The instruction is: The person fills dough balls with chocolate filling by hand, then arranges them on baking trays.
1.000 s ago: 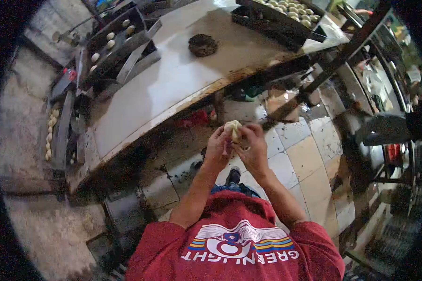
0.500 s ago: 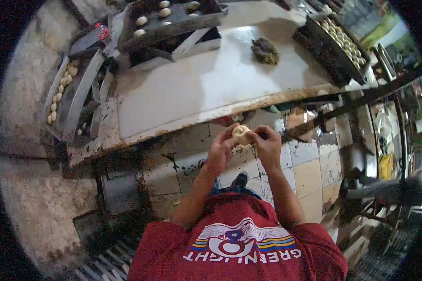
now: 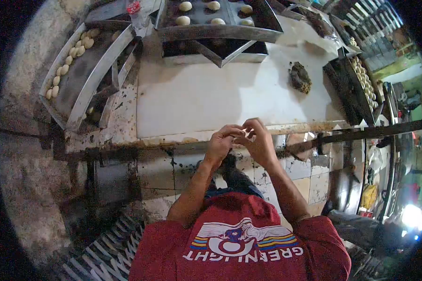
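Note:
At the table's front edge, my left hand (image 3: 219, 144) and my right hand (image 3: 259, 144) meet around a small piece of pale dough (image 3: 247, 134). Fingers of both hands are curled and pinched on it, covering most of its surface. Beyond them lies the white tabletop (image 3: 187, 103). A dark brown, crumbly lump (image 3: 299, 77) rests on it, ahead and to the right of my hands.
A metal tray (image 3: 220, 32) with spaced dough balls stands at the back, stacked on another. A tray (image 3: 86, 89) at left holds a row of dough balls. At right, a dark tray (image 3: 344, 86) is packed with more. Slatted wood (image 3: 103, 253) lies lower left.
Both hands have drawn closer together and now hide most of the dough, which showed plainly before. The view has shifted, so the table and trays appear lower and farther right.

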Motion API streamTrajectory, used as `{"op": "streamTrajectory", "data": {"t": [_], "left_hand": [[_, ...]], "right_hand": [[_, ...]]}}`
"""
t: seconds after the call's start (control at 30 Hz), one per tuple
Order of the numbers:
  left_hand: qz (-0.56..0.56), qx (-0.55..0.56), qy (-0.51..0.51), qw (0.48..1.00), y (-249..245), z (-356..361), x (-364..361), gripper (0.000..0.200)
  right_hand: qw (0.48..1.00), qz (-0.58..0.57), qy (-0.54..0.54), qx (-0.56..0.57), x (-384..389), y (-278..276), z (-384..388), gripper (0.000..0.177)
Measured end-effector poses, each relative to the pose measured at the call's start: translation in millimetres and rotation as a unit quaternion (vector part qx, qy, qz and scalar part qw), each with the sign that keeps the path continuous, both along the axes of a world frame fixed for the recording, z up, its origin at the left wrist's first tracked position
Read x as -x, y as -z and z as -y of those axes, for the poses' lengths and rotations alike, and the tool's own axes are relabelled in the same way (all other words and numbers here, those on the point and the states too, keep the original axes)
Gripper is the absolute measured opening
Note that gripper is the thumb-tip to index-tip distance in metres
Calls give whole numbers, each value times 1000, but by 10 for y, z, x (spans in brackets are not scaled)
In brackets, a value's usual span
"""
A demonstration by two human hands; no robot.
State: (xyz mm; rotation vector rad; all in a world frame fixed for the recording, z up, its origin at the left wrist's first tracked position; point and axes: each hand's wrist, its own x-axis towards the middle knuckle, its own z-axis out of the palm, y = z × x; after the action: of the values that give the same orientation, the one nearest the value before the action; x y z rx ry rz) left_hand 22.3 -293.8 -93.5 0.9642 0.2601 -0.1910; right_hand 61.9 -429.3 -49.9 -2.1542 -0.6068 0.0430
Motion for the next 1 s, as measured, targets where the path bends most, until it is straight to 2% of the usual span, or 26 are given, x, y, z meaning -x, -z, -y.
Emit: {"op": "streamTrajectory", "data": {"t": [0.07, 0.1, 0.13, 0.2, 0.23, 0.27, 0.3, 0.33, 0.4, 0.43, 0.47, 0.5, 0.53, 0.57, 0.6, 0.63, 0.67, 0.7, 0.73, 0.77, 0.8, 0.83, 0.87, 0.93, 0.97, 1.0], "left_hand": [[135, -7, -6, 991, 84, -26, -88, 23], [144, -66, 6, 987, 203, -51, -155, 28], [143, -69, 0, 987, 172, -32, -196, 28], [57, -94, -48, 993, 84, 34, -229, 43], [58, -128, -35, 989, 64, 18, -252, 69], [73, -121, -75, 987, 60, 61, -270, 80], [75, -185, -72, 977, 356, 82, -283, 82], [15, -137, -81, 987, 76, 104, -281, 79], [75, -164, -14, 983, 57, 22, -356, 81], [72, -140, -34, 987, 114, 26, -371, 82], [105, -101, -62, 987, 194, -14, -368, 64], [123, -115, -36, 985, -51, -259, -327, 71], [141, -128, -3, 982, -325, -552, -246, 78], [127, -87, -48, 987, -274, -841, -152, 61], [112, -40, -86, 989, -219, -1088, -103, 45], [150, -105, -175, 967, -257, -1389, 60, 41], [109, -208, -245, 941, -398, -1692, 205, 31], [49, -305, -307, 900, -537, -1994, 351, 21], [-8, -420, -327, 847, -761, -2297, 479, 8], [52, -533, -345, 771, -919, -2604, 589, 6], [55, -596, -363, 714, -1140, -2870, 617, 3], [13, -597, -399, 696, -1321, -3092, 631, 2], [-9, -649, -378, 660, -1471, -3381, 653, 5], [13, -644, -391, 657, -1457, -4003, 613, 9], [-16, -670, -328, 666, -1513, -4194, 575, 14], [-43, -692, -261, 672, -1532, -4356, 544, 19]], "right_hand": [[995, -85, 50, -28, -120, 25, -68, 14], [994, -72, 68, -37, -181, 194, -58, 13], [995, -74, 61, -39, -255, 265, -65, 13], [979, -110, 151, -76, -407, 391, -124, 13], [979, -118, 146, -79, -519, 546, -125, 17], [972, -149, 136, -121, -577, 675, -171, 25], [911, -316, 133, -230, -580, 610, -255, 35], [913, -304, 78, -258, -477, 476, -311, 40], [945, -241, -34, -219, -537, 735, -374, 44], [915, -327, 22, -236, -637, 808, -469, 48], [955, -230, 5, -188, -710, 967, -469, 48], [982, -127, 1, -138, -790, 1129, -473, 48], [976, -167, 48, -129, -777, 706, -621, 45], [996, -82, 24, -3, -848, 743, -607, 44], [995, -34, -25, 86, -974, 792, -480, 46], [982, 132, -73, 115, -1112, 1091, -321, 45], [955, 209, -64, 198, -1358, 1443, -120, 45], [946, 202, -42, 248, -1525, 1321, -151, 48], [936, 193, -18, 294, -1647, 1156, -271, 51], [936, 192, -23, 293, -1793, 1200, -396, 51], [935, 169, 13, 312, -1960, 1283, -529, 49], [933, 158, 32, 322, -1984, 1373, -639, 47], [930, 148, 52, 333, -2002, 1449, -757, 46], [891, 215, 9, 399, -1912, 1490, -1025, 30], [939, 228, 16, 256, -1780, 1411, -1084, 11], [936, 233, 16, 265, -1623, 1272, -1121, 11]]}}
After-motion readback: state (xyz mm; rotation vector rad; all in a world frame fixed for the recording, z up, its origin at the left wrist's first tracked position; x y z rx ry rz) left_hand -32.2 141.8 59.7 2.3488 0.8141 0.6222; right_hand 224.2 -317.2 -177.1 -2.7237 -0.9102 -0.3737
